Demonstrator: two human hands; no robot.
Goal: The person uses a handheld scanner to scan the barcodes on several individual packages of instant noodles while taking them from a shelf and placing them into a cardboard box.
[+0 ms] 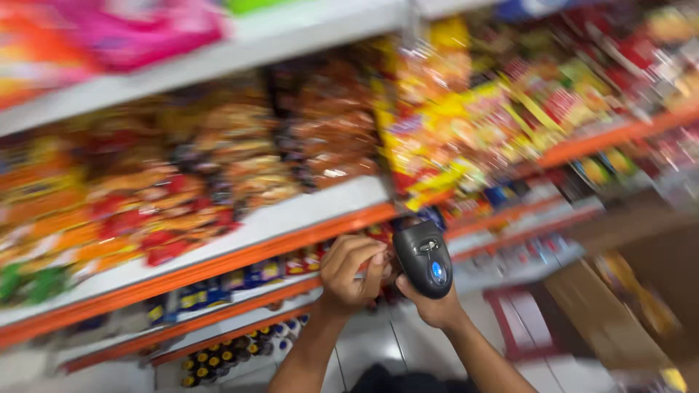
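Curling its fingers at the orange shelf edge, the left hand holds nothing that shows. Just right of it, almost touching, the right hand grips a black barcode scanner; steadying it squarely toward the packets likely reads best.

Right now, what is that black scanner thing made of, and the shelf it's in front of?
The handheld scanner in the right hand looks like hard plastic: dark grey, smooth, slightly glossy, with a shiny blue button. The shelf looks like painted metal, white on top with an orange front edge; the blur leaves that open. The left hand is curled beside the scanner.
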